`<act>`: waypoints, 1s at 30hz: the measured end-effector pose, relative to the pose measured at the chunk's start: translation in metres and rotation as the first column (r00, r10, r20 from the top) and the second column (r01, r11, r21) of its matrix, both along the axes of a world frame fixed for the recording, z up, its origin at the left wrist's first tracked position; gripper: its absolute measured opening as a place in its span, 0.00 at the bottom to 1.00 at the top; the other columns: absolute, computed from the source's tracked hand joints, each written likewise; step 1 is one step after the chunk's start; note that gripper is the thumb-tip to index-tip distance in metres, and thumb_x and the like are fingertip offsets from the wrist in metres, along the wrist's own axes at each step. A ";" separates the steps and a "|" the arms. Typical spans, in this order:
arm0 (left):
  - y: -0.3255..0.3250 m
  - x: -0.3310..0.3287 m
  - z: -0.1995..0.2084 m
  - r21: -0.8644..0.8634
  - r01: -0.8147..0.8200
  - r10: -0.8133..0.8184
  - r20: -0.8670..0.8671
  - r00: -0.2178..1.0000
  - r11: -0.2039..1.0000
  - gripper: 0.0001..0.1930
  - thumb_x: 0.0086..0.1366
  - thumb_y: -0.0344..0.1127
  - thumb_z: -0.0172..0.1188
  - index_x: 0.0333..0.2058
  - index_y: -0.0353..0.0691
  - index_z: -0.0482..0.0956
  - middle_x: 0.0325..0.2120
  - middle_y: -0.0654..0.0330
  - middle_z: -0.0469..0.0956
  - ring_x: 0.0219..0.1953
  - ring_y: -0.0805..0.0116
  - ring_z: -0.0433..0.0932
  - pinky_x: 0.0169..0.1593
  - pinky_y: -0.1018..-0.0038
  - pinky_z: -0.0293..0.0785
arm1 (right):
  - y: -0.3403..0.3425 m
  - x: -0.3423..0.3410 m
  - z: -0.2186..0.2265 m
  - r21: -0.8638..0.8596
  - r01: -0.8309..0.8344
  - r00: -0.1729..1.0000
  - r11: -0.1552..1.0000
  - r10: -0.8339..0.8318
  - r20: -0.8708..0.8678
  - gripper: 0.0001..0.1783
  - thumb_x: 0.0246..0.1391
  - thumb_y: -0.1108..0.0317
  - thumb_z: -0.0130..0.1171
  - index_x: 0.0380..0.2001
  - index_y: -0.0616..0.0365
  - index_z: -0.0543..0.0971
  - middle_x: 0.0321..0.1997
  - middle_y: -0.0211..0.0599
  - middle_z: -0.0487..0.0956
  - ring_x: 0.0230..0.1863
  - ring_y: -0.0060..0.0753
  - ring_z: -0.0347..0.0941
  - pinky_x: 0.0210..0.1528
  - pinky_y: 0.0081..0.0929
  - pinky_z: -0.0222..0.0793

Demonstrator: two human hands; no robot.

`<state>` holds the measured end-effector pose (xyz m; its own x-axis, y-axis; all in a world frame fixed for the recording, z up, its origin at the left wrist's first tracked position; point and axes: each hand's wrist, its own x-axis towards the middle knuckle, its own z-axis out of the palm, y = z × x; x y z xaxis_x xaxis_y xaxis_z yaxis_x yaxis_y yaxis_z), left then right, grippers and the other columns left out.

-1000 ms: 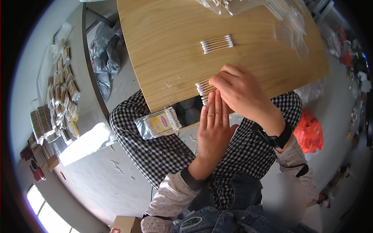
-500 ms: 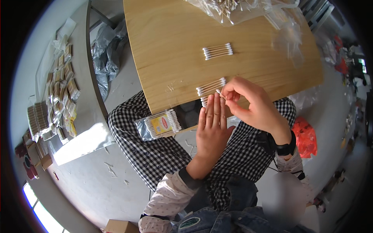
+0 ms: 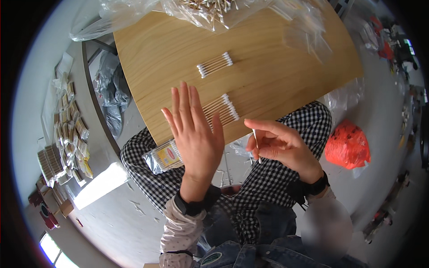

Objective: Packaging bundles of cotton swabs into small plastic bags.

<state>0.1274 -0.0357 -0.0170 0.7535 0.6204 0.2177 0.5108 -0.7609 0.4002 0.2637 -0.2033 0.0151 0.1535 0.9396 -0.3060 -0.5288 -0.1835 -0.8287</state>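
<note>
My left hand (image 3: 196,145) is open, fingers stretched out, over the near edge of the wooden table. Beneath and beside it lies a row of cotton swabs (image 3: 222,110), partly hidden by the hand. Off the table's near edge, my right hand (image 3: 286,149) pinches a single cotton swab (image 3: 256,139) between thumb and fingers, held nearly upright. Farther up the table sits a smaller row of cotton swabs (image 3: 215,65), side by side. A packet of cotton swabs (image 3: 163,157) with a yellow label rests by my left thigh, partly covered by my left hand.
Clear plastic bags with many loose swabs (image 3: 210,9) lie along the far side of the wooden table (image 3: 156,49). Packed swab bundles (image 3: 67,129) are piled on a surface at the left. A red plastic bag (image 3: 347,145) stands on the floor at the right.
My left hand has lifted off the near row and moved left, fingers spreading, so more of that row shows. My right hand has drawn back toward me with a swab. The view has shifted.
</note>
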 end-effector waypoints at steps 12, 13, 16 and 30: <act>0.056 0.046 -0.017 0.146 0.034 -0.041 0.043 0.998 0.989 0.09 0.57 0.26 0.66 0.38 0.43 0.82 0.39 0.60 0.76 0.45 0.57 0.75 0.53 0.61 0.71 | -0.038 -0.011 -0.026 -0.151 -0.019 0.702 0.988 0.120 0.702 0.23 0.53 0.87 0.55 0.53 0.62 0.79 0.40 0.41 0.79 0.39 0.34 0.77 0.42 0.28 0.75; 0.058 0.048 -0.020 0.161 0.032 -0.044 0.076 0.996 0.986 0.08 0.56 0.27 0.66 0.36 0.44 0.81 0.37 0.61 0.76 0.43 0.58 0.74 0.49 0.62 0.70 | -0.044 -0.013 -0.037 -0.183 -0.028 0.526 0.983 0.170 0.833 0.23 0.49 0.87 0.55 0.51 0.63 0.80 0.41 0.42 0.80 0.40 0.38 0.78 0.43 0.31 0.75; 0.059 0.055 -0.022 0.166 0.041 -0.063 0.129 0.990 0.985 0.08 0.55 0.27 0.67 0.33 0.45 0.80 0.34 0.62 0.75 0.41 0.59 0.74 0.45 0.63 0.70 | -0.053 -0.012 -0.058 -0.317 -0.046 0.252 0.947 0.318 0.914 0.18 0.46 0.82 0.58 0.43 0.63 0.81 0.46 0.45 0.80 0.46 0.46 0.77 0.49 0.39 0.74; 0.055 0.024 -0.014 0.088 0.082 -0.080 -0.019 0.997 0.993 0.04 0.56 0.28 0.66 0.31 0.42 0.80 0.32 0.59 0.74 0.40 0.57 0.74 0.45 0.63 0.68 | -0.050 -0.006 -0.051 -0.319 0.051 0.157 0.946 0.308 0.938 0.12 0.52 0.77 0.61 0.42 0.62 0.80 0.47 0.42 0.81 0.51 0.46 0.76 0.57 0.41 0.68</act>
